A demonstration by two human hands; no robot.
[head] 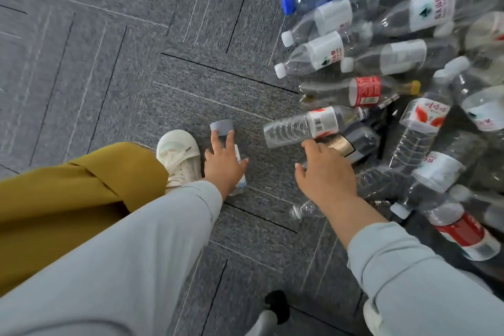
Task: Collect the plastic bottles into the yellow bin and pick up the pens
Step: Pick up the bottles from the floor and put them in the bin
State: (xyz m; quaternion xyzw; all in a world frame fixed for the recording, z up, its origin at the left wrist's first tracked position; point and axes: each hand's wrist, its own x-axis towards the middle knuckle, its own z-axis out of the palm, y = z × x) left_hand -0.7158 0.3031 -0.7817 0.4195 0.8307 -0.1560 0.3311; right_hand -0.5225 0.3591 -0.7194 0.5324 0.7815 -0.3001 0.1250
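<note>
At far left, a mustard-yellow fabric garment [81, 180] covers the person's leg, with a white lace-up shoe [178, 155] planted on the grey patterned carpet floor [109, 63].

Just right of the shoe, the left hand [223, 163] lies over a clear plastic bottle with a pale label [222, 127]. Its fingers are curled around the bottle body, gripping it; the bottle's base points away from the person.

Further right, the right hand [326, 172] reaches into the heap with fingers spread and slightly curved, closed on nothing. It hovers over a dark bottle with a gold label [354, 142], just below a clear ribbed bottle with a barcode label [302, 125].

The loose pile of empty plastic bottles [409, 76] fills the right side. The yellow bin is not in view. Dark slim objects within the pile may be pens; this cannot be confirmed.

Step in hand, by judgement: bottle collection, early. Next move: close the right hand on one bottle, then carry both to the bin.
</note>
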